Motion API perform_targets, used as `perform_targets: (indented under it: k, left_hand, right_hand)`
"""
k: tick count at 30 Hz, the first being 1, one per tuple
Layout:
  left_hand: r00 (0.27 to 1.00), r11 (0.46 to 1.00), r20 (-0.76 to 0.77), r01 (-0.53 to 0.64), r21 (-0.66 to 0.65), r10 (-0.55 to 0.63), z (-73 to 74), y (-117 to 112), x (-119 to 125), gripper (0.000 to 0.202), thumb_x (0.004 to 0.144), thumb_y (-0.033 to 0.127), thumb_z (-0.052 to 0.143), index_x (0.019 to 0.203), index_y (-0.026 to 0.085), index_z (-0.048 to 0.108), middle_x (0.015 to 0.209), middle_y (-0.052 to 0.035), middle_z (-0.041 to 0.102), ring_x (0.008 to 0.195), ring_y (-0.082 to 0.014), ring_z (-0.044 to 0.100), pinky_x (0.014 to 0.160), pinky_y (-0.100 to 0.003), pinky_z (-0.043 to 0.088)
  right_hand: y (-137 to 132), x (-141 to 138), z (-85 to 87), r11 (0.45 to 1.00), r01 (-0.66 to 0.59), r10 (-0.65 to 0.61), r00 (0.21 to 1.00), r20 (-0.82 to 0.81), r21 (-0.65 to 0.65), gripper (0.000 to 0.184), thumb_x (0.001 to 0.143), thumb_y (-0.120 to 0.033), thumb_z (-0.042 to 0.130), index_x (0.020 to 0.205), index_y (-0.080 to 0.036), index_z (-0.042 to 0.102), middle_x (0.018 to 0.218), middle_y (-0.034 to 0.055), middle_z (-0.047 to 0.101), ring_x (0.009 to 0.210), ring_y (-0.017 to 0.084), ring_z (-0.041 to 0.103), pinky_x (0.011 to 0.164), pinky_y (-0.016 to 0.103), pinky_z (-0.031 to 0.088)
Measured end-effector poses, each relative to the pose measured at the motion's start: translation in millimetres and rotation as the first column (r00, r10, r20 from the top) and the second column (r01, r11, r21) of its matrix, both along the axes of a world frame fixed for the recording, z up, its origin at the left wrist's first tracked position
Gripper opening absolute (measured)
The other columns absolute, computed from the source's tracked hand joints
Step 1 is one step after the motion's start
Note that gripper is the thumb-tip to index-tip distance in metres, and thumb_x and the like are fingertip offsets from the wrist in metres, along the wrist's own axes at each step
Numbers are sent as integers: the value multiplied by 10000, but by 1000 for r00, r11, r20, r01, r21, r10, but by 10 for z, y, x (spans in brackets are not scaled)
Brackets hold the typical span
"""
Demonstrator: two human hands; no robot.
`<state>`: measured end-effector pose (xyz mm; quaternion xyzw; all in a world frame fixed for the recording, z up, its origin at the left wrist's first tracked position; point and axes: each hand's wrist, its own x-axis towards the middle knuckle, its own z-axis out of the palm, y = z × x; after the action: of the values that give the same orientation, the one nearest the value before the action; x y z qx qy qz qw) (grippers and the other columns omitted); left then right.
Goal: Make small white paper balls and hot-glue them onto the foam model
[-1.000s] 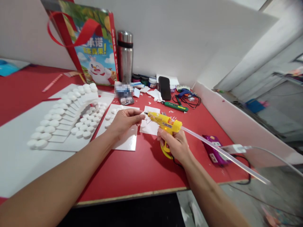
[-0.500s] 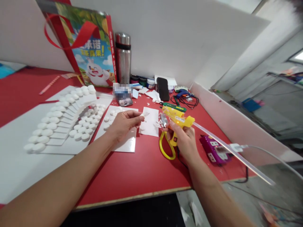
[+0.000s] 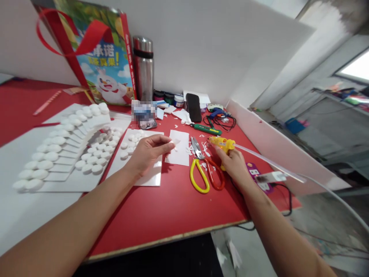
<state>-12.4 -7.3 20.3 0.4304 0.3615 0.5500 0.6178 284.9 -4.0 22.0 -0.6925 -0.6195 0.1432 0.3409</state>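
Observation:
My left hand point(image 3: 152, 152) pinches a small white piece point(image 3: 175, 142), thin like paper, above a white sheet point(image 3: 181, 156). Beside that hand lies a white board point(image 3: 147, 179) carrying several white discs point(image 3: 124, 146). My right hand point(image 3: 234, 163) is wrapped round a yellow glue gun point(image 3: 221, 143), its nozzle toward the left. A long clear glue stick point(image 3: 268, 161) sticks out of the gun's back end. Scissors point(image 3: 198, 152) with one yellow and one red handle lie between my hands, blades pointing away from me, among white scraps.
At left, a curved stepped white model point(image 3: 72, 161) with rows of discs stands on a board. Behind are a printed bag point(image 3: 106, 73), steel flask point(image 3: 144, 71), black phone point(image 3: 193, 107) and green cutter point(image 3: 206, 129). A purple box point(image 3: 256, 173) with a plug and cables sits at right.
My right hand has carried the glue gun to the right and lower, uncovering the scissors. My left hand keeps its pinch on the white piece. The view has shifted slightly.

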Motion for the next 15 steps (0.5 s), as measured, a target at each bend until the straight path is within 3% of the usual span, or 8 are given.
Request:
perform_targets:
  k: [5,10,13,15]
  left_hand:
    - [999,997,10,49,56,-49,5,-10,2,198,706,266,901,825,169,776,746,1,686,664,-98,574,678,-240,459]
    - [997,993,1,77,86,-78,25,-23,0,209,723,296,891,834,173,764,760,-6,675,674,-111,570,674,-252,452]
    - [996,989,-5,88,116,-88,40,-30,-1,188,750,302,873,830,175,760,764,-8,665,680,-113,566,675,-255,450]
    - [996,988,-6,88,128,-88,52,-34,-1,176,758,293,868,831,176,758,767,-7,660,687,-113,565,680,-253,451]
  right_hand:
    - [-53,-12,112,1000,-14,14,996,88,2,495,862,-561,630,531,-254,427,432,-40,374,459,135,360,488,313,260]
    - [-127,-14,178,1000,0,6,980,198,-30,454,836,-560,654,588,-249,434,499,-34,438,472,140,395,492,311,308]
    - [-255,32,202,998,-7,27,954,298,-69,382,863,-564,618,744,-202,586,689,56,639,614,215,577,604,349,442]
    - [-447,29,251,998,4,19,923,384,-58,430,881,-563,600,952,-145,674,913,157,720,810,295,673,745,413,512]
